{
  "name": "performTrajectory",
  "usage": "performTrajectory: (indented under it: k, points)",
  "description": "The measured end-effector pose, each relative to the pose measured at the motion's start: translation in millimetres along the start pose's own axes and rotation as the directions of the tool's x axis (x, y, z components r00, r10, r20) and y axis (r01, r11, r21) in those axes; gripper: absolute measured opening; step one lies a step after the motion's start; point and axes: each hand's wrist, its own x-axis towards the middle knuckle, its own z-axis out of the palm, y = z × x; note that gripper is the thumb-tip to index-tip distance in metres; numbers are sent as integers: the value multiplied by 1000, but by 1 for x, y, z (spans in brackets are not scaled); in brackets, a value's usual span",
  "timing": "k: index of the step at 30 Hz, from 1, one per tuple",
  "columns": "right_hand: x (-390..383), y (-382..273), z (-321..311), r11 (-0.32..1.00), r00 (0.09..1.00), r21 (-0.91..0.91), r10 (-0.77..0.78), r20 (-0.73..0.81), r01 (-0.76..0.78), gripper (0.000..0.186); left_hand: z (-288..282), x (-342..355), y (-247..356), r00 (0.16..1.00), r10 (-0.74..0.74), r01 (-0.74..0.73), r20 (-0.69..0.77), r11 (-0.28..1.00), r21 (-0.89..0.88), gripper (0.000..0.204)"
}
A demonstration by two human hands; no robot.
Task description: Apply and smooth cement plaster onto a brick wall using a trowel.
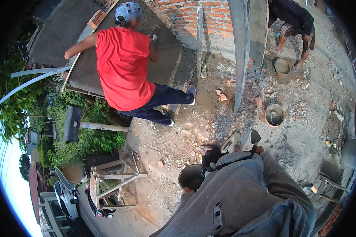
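Note:
My right hand (259, 149) is closed round the handle of a pointed trowel (255, 136), whose grey blade points away from me. Low at the left, my left hand (188, 190) meets the near rim of a black bucket (190, 176) and appears to grip it; most of the fingers are hidden. Part of the bucket is covered by my grey jacket (233, 197). Beyond my body, between my feet, lies a flat, pale, board-like piece (230, 141).
A person in a red top (124, 71) works at a grey plastered wall (162, 47). Another person (292, 19) bends by a mortar bucket (282, 67). A second bucket (274, 115) stands ahead right, near an upright post (240, 51). Rubble litters the ground; a wooden trestle (114, 183) stands left.

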Motion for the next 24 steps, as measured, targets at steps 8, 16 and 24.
performTrajectory:
  k: [8,16,24]
  points:
    - [0,1,4,996,998,-70,-59,1,59,36,3,12,-9,997,61,-61,50,998,3,17]
    - [-12,11,5,982,993,-146,-118,6,117,34,20,24,-25,990,131,-133,-47,990,-41,13]
    - [2,0,13,952,978,-225,-205,36,208,31,32,21,-40,972,161,-176,-170,981,-79,12]
